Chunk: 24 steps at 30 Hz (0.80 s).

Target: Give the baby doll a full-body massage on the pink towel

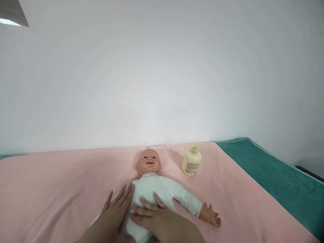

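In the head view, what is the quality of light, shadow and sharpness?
Head view: soft light brightens the centre of the plain white wall, corners dimmer; faint shadow left of the pale yellow plastic bottle; small label print unreadable; right hand's fingers fairly distinct, left hand's slightly blurred.

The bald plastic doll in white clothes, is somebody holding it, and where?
Nothing is held: the left hand and right hand lie open on the doll, not gripping it.

And here we see smooth, faintly glossy plastic on the doll's head (149, 161), matt white cloth on its body, rumpled matt pink cloth (76, 189) beneath.
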Motion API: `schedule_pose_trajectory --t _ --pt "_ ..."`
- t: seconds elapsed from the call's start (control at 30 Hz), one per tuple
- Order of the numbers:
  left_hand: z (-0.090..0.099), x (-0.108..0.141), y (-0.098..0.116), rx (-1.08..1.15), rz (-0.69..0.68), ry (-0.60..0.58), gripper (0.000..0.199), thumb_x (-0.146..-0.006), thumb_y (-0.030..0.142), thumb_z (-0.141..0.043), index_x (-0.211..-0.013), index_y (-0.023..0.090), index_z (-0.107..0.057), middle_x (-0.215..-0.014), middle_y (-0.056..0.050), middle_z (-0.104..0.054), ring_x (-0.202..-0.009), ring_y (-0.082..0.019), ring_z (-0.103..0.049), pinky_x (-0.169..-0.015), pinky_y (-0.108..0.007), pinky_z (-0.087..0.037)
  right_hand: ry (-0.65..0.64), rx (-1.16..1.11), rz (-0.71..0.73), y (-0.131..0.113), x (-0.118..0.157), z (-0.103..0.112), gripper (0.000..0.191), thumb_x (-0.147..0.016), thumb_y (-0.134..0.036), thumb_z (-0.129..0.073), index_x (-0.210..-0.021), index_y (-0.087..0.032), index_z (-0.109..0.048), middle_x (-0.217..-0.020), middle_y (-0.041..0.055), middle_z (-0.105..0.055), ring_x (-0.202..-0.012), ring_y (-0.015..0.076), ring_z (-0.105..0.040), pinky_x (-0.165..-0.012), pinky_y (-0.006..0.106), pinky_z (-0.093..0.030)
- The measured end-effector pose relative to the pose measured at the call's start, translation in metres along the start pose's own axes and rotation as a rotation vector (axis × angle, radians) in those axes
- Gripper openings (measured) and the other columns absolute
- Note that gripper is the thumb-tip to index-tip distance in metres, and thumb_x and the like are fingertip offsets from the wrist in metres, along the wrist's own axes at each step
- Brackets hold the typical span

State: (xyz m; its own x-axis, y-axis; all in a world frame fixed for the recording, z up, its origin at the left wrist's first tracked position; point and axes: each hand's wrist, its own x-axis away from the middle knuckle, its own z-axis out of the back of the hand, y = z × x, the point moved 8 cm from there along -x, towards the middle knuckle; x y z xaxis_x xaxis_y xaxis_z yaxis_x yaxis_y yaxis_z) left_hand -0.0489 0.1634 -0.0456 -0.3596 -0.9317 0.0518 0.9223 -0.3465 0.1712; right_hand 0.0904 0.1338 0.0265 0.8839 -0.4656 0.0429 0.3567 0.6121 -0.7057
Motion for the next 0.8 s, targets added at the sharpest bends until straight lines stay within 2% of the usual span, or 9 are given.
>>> schedule_pose_trajectory --t 0.13,0.27,0.43,0.53,0.67,0.73,0.8 --pt "0.006 -0.002 0.002 0.002 -0.003 -0.011 0.117 -0.059 0.072 -0.066 -0.149 0.016 -0.017 -0.153 -0.013 -0.005 -0.143 -0.034 -0.006 -0.113 -0.056 -0.004 0.055 0.042 -0.112 0.016 -0.001 0.017 0.084 -0.084 -0.061 -0.058 -0.149 -0.037 -0.010 -0.156 -0.0051 -0.003 -0.144 0.0230 -0.003 -0.115 0.045 0.012" --pt "0.005 -0.002 0.002 0.046 -0.005 -0.039 0.120 -0.058 0.074 -0.065 -0.148 0.015 -0.013 -0.153 -0.015 -0.005 -0.143 -0.036 -0.006 -0.112 -0.058 -0.003 0.056 0.108 -0.254 0.040 0.000 0.020 0.100 -0.079 -0.065 -0.059 -0.151 -0.024 -0.001 -0.156 0.0026 0.008 -0.144 0.0237 0.008 -0.115 0.048 0.008" --pt "0.012 -0.001 0.004 0.112 0.005 -0.029 0.120 -0.057 0.071 -0.068 -0.148 0.019 -0.011 -0.154 -0.013 -0.006 -0.143 -0.036 -0.004 -0.111 -0.060 -0.007 0.053 0.115 -0.424 0.066 0.013 0.025 0.126 -0.067 -0.068 -0.069 -0.148 -0.012 0.010 -0.155 0.0121 0.009 -0.144 0.0259 0.008 -0.115 0.049 0.006" --pt "0.013 -0.002 0.002 0.151 0.011 -0.066 0.120 -0.057 0.067 -0.071 -0.148 0.021 -0.008 -0.154 -0.011 -0.007 -0.143 -0.034 -0.004 -0.112 -0.058 -0.007 0.044 0.108 -0.478 0.070 0.019 0.030 0.127 -0.065 -0.067 -0.070 -0.149 -0.011 0.007 -0.155 0.0129 0.005 -0.144 0.0264 0.005 -0.115 0.047 0.008" --pt "0.023 -0.002 -0.009 0.164 0.049 -0.059 0.106 -0.064 0.058 -0.067 -0.149 0.023 -0.015 -0.154 -0.010 -0.013 -0.143 -0.034 -0.009 -0.111 -0.060 -0.005 0.037 0.106 -0.518 0.061 0.023 0.038 0.118 -0.070 -0.060 -0.070 -0.150 -0.011 0.000 -0.156 0.0105 0.001 -0.144 0.0243 0.003 -0.116 0.043 0.005" --pt "0.028 0.004 -0.023 0.132 0.116 -0.048 0.098 -0.064 0.052 -0.066 -0.149 0.025 -0.024 -0.154 -0.010 -0.018 -0.143 -0.035 -0.011 -0.109 -0.063 -0.003 0.066 0.086 -0.511 0.053 0.028 0.046 0.109 -0.074 -0.058 -0.067 -0.151 -0.012 -0.004 -0.157 0.0091 -0.002 -0.145 0.0244 0.001 -0.117 0.041 0.001" --pt "0.030 0.016 -0.046 0.093 0.228 -0.043 0.091 -0.063 0.040 -0.062 -0.147 0.026 -0.031 -0.154 -0.009 -0.022 -0.142 -0.036 -0.015 -0.108 -0.065 -0.005 0.151 0.049 -0.510 0.048 0.039 0.058 0.100 -0.077 -0.056 -0.064 -0.151 -0.016 -0.010 -0.157 0.0073 -0.007 -0.144 0.0258 -0.005 -0.117 0.041 -0.007"
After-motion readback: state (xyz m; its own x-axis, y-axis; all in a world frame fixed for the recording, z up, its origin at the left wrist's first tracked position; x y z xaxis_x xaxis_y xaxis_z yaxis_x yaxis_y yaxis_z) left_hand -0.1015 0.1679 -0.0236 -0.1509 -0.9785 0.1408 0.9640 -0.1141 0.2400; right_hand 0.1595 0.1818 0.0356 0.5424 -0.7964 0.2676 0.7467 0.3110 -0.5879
